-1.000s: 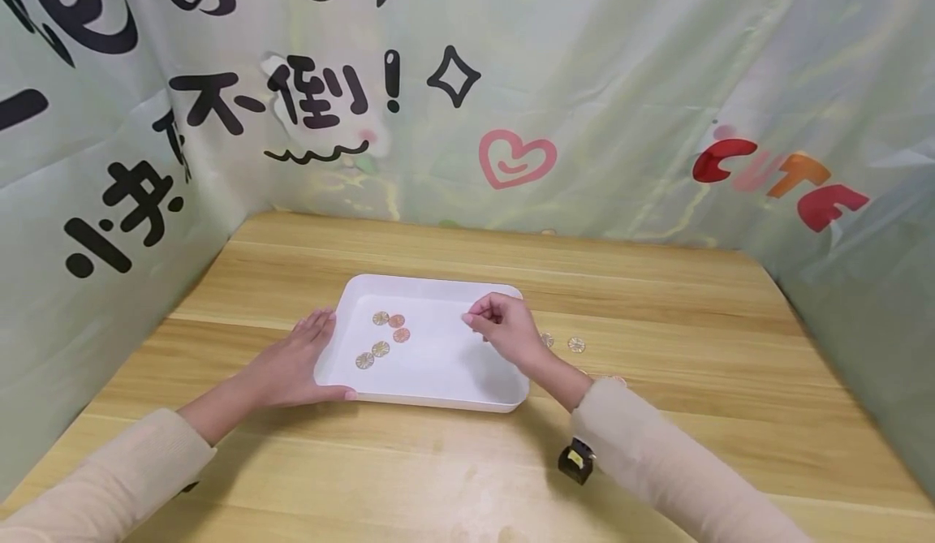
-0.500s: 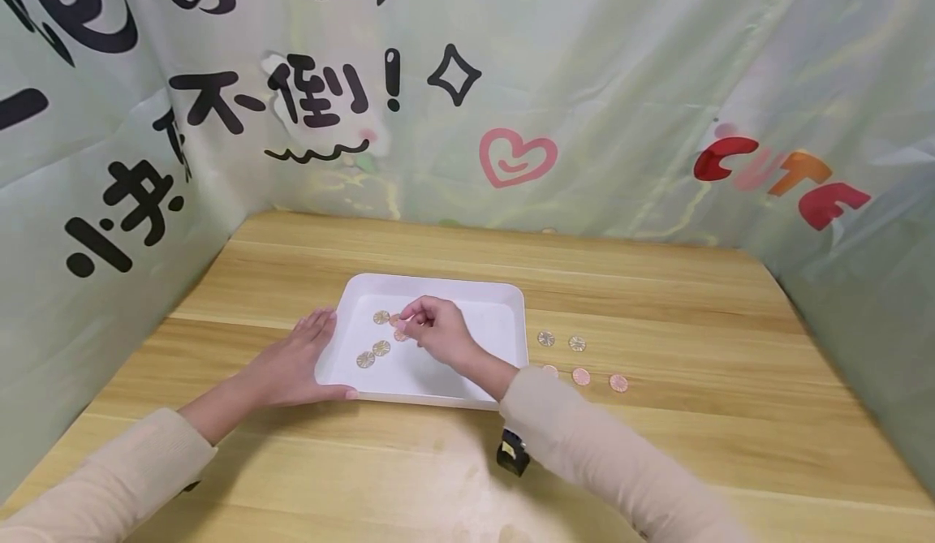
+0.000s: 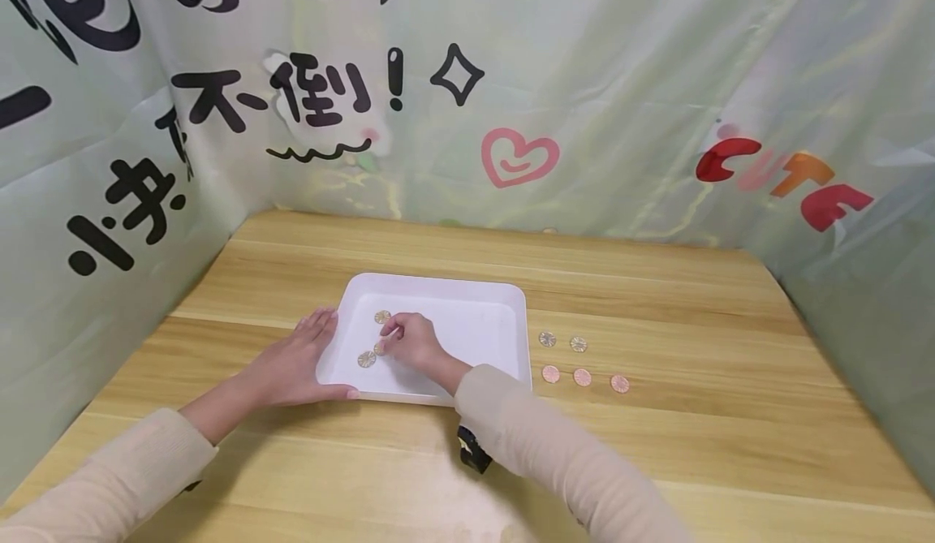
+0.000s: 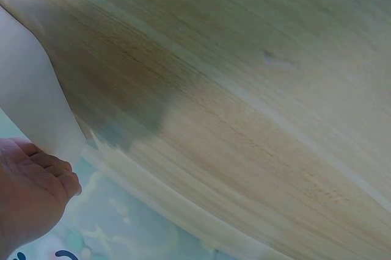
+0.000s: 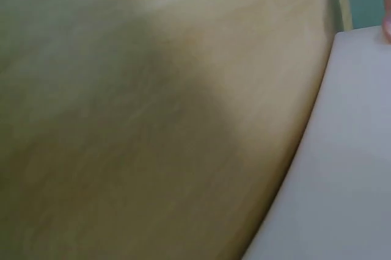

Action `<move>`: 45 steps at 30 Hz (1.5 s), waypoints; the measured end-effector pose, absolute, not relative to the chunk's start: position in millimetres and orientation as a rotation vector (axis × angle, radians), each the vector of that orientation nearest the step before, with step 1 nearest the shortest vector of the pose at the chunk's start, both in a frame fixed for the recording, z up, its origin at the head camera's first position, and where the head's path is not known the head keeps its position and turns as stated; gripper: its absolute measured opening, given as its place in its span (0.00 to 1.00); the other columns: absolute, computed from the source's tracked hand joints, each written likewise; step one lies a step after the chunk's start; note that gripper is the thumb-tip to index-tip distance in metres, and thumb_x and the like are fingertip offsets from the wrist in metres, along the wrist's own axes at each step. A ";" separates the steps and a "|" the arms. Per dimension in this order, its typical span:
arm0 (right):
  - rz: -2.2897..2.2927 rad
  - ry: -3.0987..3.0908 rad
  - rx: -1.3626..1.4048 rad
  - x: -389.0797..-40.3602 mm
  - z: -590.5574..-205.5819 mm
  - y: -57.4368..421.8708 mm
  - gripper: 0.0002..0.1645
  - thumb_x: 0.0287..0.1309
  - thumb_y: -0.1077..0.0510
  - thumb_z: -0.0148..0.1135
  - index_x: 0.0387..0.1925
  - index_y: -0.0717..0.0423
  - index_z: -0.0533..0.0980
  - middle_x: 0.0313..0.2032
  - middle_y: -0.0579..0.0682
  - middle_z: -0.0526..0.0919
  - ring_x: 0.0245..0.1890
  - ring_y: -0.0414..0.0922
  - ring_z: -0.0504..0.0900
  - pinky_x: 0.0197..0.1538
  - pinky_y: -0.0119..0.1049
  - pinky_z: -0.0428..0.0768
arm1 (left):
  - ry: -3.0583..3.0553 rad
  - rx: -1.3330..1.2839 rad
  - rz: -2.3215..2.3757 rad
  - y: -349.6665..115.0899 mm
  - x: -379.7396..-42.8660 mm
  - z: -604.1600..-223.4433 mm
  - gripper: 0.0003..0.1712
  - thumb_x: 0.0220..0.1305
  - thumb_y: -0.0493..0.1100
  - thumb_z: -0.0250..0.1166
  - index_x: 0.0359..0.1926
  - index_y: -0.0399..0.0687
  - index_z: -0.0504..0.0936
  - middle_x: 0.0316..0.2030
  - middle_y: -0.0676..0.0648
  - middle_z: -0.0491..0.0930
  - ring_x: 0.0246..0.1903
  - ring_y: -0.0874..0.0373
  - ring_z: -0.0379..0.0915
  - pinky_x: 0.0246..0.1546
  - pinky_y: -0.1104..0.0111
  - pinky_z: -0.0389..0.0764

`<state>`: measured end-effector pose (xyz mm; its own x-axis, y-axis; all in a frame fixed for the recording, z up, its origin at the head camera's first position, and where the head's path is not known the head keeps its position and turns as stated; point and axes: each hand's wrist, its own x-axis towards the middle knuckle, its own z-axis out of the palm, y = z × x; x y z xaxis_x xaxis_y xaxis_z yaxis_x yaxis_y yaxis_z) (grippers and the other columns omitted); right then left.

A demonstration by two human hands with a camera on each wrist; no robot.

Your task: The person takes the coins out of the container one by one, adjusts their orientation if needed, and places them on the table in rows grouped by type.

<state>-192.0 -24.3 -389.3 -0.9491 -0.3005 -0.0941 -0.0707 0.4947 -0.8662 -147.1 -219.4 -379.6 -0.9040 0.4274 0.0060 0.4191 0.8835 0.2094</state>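
A shallow white tray lies on the wooden table, also filling the left edge of the left wrist view. My left hand rests along its left side with fingers extended, the thumb on the front rim. Inside the tray, my right hand reaches down with curled fingers. Its thumb and forefinger meet at the edge of a small gold-toned coin-like disc, partly covered; I cannot tell whether they pinch it. Two similar discs show nearby, one near the back and one near the front.
Right of the tray, two silvery-gold discs lie in a back row and three pink discs in a front row. The wooden table extends around them. A printed cloth hangs along the back and sides.
My right hand has moved left across the tray, then lower toward the gold-toned disc. Two pink discs in the tray are now hidden behind it. My left hand has stayed put.
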 end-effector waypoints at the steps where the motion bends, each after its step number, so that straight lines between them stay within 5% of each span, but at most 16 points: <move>1: -1.418 2.520 -0.317 -191.8 -389.6 -24.9 0.05 0.49 0.70 0.64 0.31 0.65 0.78 0.19 0.45 0.70 0.22 0.36 0.66 0.24 0.21 0.64 | 3.010 0.678 0.323 -219.2 -147.1 -379.5 0.65 0.45 0.71 0.63 0.65 0.21 0.53 0.67 0.27 0.52 0.68 0.33 0.46 0.67 0.47 0.55; 11: -1.283 2.650 -0.345 -189.4 -391.8 -28.5 0.08 0.44 0.70 0.67 0.29 0.62 0.77 0.20 0.45 0.70 0.23 0.37 0.66 0.27 0.23 0.65 | 3.014 0.681 0.327 -218.7 -147.6 -379.4 0.65 0.44 0.71 0.64 0.65 0.21 0.53 0.67 0.27 0.52 0.68 0.34 0.46 0.67 0.47 0.55; 21: -1.106 2.723 -0.321 -191.8 -391.3 -32.8 0.08 0.45 0.66 0.69 0.27 0.60 0.75 0.30 0.50 0.80 0.29 0.41 0.72 0.34 0.27 0.72 | 3.032 0.711 0.331 -218.7 -148.2 -381.5 0.65 0.44 0.71 0.64 0.65 0.21 0.54 0.67 0.27 0.53 0.67 0.34 0.48 0.67 0.47 0.56; 31: -0.999 2.730 -0.340 -189.9 -385.4 -27.2 0.12 0.46 0.63 0.70 0.24 0.59 0.71 0.22 0.48 0.73 0.25 0.41 0.68 0.25 0.25 0.64 | 3.027 0.704 0.328 -218.3 -148.3 -381.1 0.65 0.44 0.71 0.64 0.65 0.21 0.54 0.67 0.27 0.53 0.67 0.34 0.48 0.67 0.47 0.56; 36: -1.100 2.697 -0.315 -189.1 -385.7 -22.4 0.11 0.51 0.65 0.65 0.21 0.59 0.70 0.38 0.52 0.83 0.33 0.40 0.75 0.29 0.22 0.67 | 3.026 0.696 0.316 -218.9 -147.9 -381.6 0.65 0.44 0.71 0.64 0.65 0.21 0.54 0.66 0.27 0.54 0.67 0.34 0.48 0.67 0.47 0.56; 45: -1.285 2.555 -0.194 -190.7 -378.6 -9.9 0.10 0.55 0.65 0.61 0.20 0.61 0.74 0.24 0.52 0.83 0.17 0.36 0.71 0.19 0.22 0.67 | 3.013 0.693 0.293 -218.9 -145.4 -378.3 0.65 0.45 0.71 0.63 0.65 0.21 0.53 0.67 0.26 0.52 0.68 0.33 0.47 0.67 0.47 0.55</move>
